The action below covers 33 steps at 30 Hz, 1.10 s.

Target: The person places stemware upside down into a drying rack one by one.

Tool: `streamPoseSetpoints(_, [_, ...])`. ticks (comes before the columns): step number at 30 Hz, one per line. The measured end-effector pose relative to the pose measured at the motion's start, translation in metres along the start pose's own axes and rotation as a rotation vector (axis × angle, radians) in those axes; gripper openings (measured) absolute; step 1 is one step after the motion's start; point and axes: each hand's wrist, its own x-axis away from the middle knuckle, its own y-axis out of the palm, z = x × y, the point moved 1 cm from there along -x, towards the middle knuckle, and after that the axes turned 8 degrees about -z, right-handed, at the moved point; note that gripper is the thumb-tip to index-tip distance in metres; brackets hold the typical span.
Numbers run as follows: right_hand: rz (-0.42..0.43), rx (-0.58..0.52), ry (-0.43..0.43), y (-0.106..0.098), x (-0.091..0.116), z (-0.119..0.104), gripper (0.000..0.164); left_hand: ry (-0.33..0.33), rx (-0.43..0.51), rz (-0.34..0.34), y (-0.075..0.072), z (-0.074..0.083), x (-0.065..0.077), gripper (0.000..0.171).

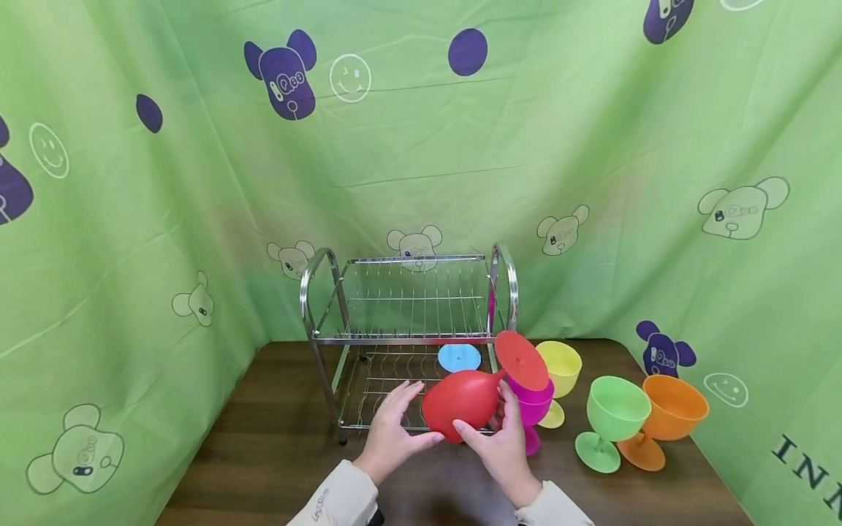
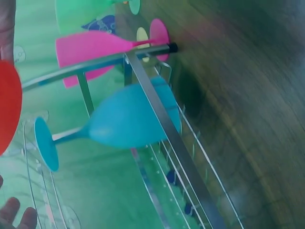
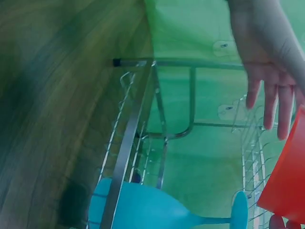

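My right hand [image 1: 498, 454] grips a red goblet [image 1: 460, 402], thumb across its bowl. The goblet lies tilted in the air before the rack, bowl toward my left hand and round foot [image 1: 522, 360] up at the right. Beside the bowl my left hand [image 1: 392, 432] is spread, fingers extended and thumb near the bowl's underside; in the left wrist view a gap shows between its fingertips [image 2: 10, 208] and the red surface. Upside down in the rack's lower tier stands a blue goblet [image 2: 128, 119], its foot [image 1: 459, 358] uppermost in the head view.
A two-tier metal dish rack [image 1: 408, 340] stands on the dark wooden table [image 1: 263, 416]. To its right are upright goblets: magenta [image 1: 536, 409], yellow [image 1: 560, 365], green [image 1: 617, 409] and orange [image 1: 677, 409]. Green patterned cloth [image 1: 421, 161] hangs around the table.
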Motion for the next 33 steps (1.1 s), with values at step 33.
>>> streamPoseSetpoints(33, [-0.18,0.288,-0.076,0.008,-0.016,0.051,0.074,-0.374,-0.013,0.494,-0.073,-0.083,0.015,0.031])
